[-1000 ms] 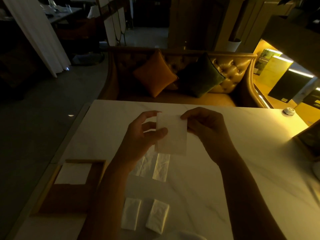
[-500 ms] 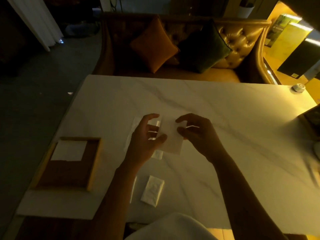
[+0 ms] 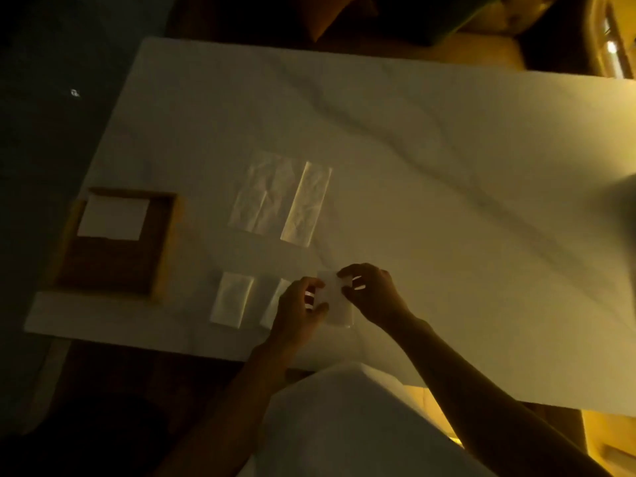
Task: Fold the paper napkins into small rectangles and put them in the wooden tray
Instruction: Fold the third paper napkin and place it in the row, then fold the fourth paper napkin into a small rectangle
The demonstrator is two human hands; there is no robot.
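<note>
A small white folded napkin [image 3: 335, 301] is held low over the table near its front edge. My left hand [image 3: 298, 313] pinches its left side and my right hand [image 3: 371, 294] pinches its top right side. The wooden tray [image 3: 161, 242] sits at the table's left, with one folded white napkin [image 3: 112, 218] in its far half. Two packed napkins lie near the front edge: one [image 3: 231, 304] in full view, the other [image 3: 275, 301] partly hidden by my left hand.
Two empty clear wrappers [image 3: 261, 194] [image 3: 306, 204] lie flat in the middle of the white marble table [image 3: 447, 166]. A sofa with cushions [image 3: 344, 15] stands beyond the far edge. My white-clothed lap [image 3: 344, 425] shows below the front edge.
My head has tilted down, so the table fills the view. Both hands have brought the napkin down and toward me, from mid-air to just above the front of the table.
</note>
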